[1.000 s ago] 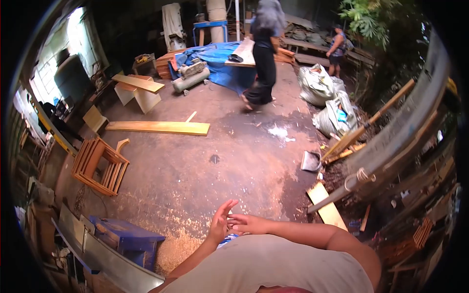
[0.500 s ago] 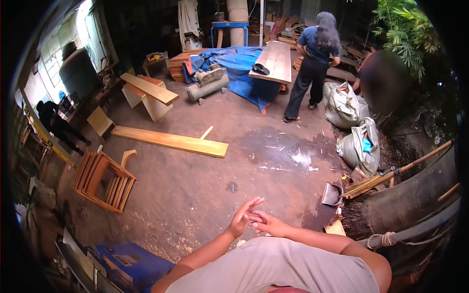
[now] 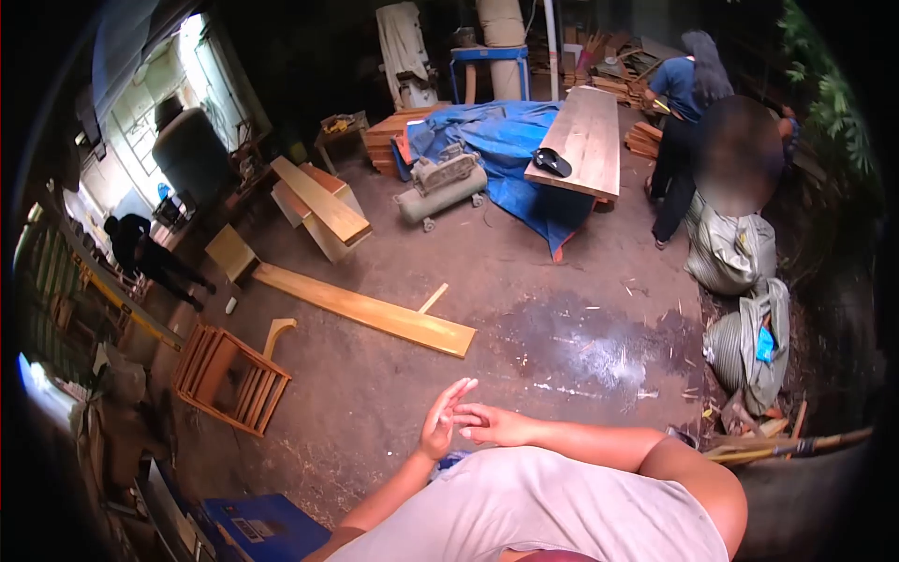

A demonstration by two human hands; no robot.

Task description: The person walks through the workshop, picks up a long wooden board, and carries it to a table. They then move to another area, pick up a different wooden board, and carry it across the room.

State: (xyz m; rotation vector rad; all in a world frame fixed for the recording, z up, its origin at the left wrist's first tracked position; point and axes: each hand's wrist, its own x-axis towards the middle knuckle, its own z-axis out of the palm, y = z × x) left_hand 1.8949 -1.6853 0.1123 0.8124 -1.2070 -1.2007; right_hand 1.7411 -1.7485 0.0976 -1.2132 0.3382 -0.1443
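Both hands are up in front of the chest, over the grey shirt (image 3: 543,506). The left forearm rises from the lower left with the elbow bent. The left hand (image 3: 443,421) stands upright, palm turned towards the right, fingers (image 3: 457,391) loosely spread and pointing up; it holds nothing. The right arm comes in from the right, bent at the elbow and lying almost level across the body. The right hand (image 3: 493,424) is flat and slack, also empty, and its fingertips (image 3: 465,418) touch the left palm.

Below the hands is the bare floor (image 3: 393,403), dusty and with a wet patch further out. A long plank (image 3: 370,312) lies flat on the floor, well beyond the hands, and a wooden frame (image 3: 231,377) lies off to the left. A blue box (image 3: 264,527) sits near the left elbow. Far back, a board rests on a counter (image 3: 585,131) beside a blue tarp (image 3: 492,131), where another person (image 3: 679,140) stands.
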